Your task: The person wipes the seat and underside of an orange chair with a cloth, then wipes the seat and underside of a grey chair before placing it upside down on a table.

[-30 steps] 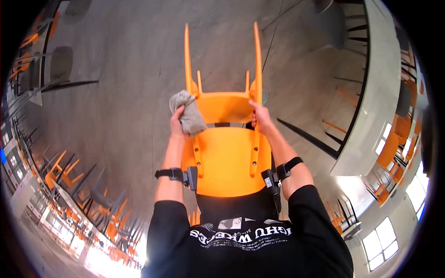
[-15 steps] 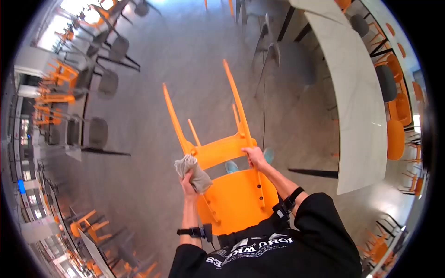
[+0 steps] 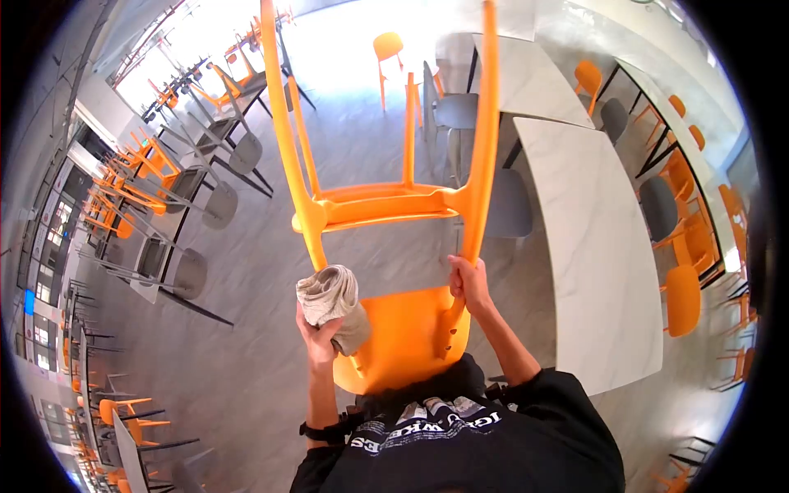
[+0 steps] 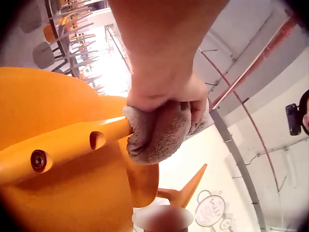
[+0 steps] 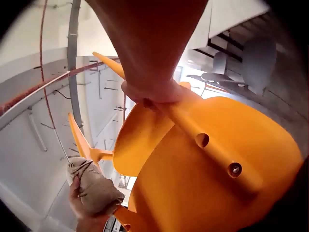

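An orange chair (image 3: 403,337) is held up off the floor in front of the body, its legs pointing away and upward. My left hand (image 3: 317,335) grips a folded grey-beige cloth (image 3: 329,297), which lies against the chair's left side bar; in the left wrist view the cloth (image 4: 161,133) wraps that bar. My right hand (image 3: 472,284) curls round the right side bar beside the backrest. The right wrist view shows two screw holes in that bar (image 5: 217,152), with the right hand (image 5: 152,92) around its far end.
A white marble-patterned table (image 3: 592,263) runs along the right, grey chairs (image 3: 503,205) at its near side. More tables and orange chairs (image 3: 682,300) stand farther right. At left, grey chairs (image 3: 191,274) hang on a row of tables. Grey floor (image 3: 238,361) lies below.
The chair has been raised and tilted, its legs now reaching the top of the head view. The head view has turned upward, showing more of the room. Both hands keep their hold.
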Action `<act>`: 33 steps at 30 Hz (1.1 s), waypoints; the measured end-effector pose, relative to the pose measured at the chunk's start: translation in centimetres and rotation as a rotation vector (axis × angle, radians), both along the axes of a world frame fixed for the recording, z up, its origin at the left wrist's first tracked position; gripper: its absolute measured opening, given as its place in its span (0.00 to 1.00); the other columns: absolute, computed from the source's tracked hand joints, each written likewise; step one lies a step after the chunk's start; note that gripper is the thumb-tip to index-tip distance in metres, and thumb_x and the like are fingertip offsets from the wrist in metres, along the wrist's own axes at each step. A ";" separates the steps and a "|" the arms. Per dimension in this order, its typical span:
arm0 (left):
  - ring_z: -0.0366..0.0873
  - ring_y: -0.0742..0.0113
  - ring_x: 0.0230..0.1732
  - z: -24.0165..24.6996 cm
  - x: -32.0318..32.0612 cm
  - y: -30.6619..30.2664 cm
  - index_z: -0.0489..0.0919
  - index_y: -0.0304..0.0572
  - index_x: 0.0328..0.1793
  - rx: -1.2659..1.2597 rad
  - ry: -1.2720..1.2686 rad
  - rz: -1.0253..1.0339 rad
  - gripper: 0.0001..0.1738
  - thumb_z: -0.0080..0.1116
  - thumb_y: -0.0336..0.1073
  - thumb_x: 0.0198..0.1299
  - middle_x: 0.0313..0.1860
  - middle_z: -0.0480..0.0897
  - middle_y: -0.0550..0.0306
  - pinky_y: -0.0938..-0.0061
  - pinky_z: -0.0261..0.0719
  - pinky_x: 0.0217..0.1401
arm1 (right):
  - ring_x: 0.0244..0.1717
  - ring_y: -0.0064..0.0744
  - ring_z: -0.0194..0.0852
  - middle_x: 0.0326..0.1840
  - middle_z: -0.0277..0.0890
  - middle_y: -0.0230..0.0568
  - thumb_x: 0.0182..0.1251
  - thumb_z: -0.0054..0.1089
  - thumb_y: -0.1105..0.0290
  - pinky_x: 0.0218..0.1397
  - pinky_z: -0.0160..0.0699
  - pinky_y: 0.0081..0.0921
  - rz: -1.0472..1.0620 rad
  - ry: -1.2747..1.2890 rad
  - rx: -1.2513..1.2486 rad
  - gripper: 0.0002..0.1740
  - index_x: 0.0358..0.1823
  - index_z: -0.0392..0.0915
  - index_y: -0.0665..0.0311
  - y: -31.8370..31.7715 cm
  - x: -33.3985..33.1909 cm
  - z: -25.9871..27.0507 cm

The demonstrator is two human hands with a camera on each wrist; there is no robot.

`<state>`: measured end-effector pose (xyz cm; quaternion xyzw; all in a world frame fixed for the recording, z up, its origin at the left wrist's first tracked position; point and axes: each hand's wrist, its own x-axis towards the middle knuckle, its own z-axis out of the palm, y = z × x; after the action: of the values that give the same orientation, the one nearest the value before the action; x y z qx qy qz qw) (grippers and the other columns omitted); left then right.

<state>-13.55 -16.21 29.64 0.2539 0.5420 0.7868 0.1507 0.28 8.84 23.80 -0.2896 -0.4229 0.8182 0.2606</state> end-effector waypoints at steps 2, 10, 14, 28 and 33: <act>0.78 0.64 0.52 0.4 0.1 1.0 0.69 0.31 0.63 0.055 0.041 -0.064 0.37 0.61 0.23 0.39 0.53 0.80 0.52 0.71 0.74 0.59 | 0.08 0.20 0.52 0.10 0.56 0.29 0.66 0.54 0.69 0.11 0.50 0.20 -0.070 0.045 0.080 0.12 0.26 0.63 0.57 0.5 1.7 0.7; 0.79 0.62 0.54 0.4 -2.5 3.1 0.70 0.31 0.63 0.138 -0.153 -0.390 0.39 0.63 0.24 0.35 0.53 0.80 0.51 0.69 0.74 0.60 | 0.08 0.19 0.53 0.11 0.58 0.28 0.65 0.55 0.71 0.11 0.53 0.20 -0.491 0.049 0.135 0.10 0.26 0.66 0.60 -4.0 6.2 3.8; 0.79 0.62 0.52 -0.1 -4.2 5.6 0.70 0.33 0.62 0.181 -0.156 -0.653 0.39 0.63 0.24 0.35 0.53 0.80 0.52 0.69 0.76 0.59 | 0.07 0.19 0.52 0.10 0.58 0.28 0.65 0.57 0.71 0.10 0.53 0.20 -0.688 0.061 0.113 0.11 0.26 0.65 0.59 -7.1 7.8 2.8; 0.82 0.65 0.45 -5.6 -5.5 26.9 0.75 0.33 0.57 0.041 -0.285 -1.361 0.32 0.62 0.24 0.39 0.46 0.82 0.54 0.73 0.80 0.50 | 0.08 0.21 0.52 0.10 0.55 0.26 0.66 0.55 0.66 0.13 0.53 0.21 -1.328 -0.181 0.124 0.15 0.23 0.62 0.55 -7.5 7.9 -2.9; 0.81 0.66 0.45 -9.4 -1.9 29.6 0.76 0.34 0.56 -0.035 -0.315 -1.493 0.29 0.61 0.23 0.41 0.45 0.82 0.56 0.74 0.79 0.49 | 0.09 0.21 0.53 0.11 0.57 0.27 0.66 0.56 0.63 0.13 0.54 0.22 -1.520 -0.281 0.078 0.18 0.20 0.61 0.55 -8.8 9.2 -7.4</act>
<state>-15.44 13.36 20.26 0.4353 0.2110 0.4941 0.7224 9.45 0.06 16.45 -0.5921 -0.1658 0.3546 0.7045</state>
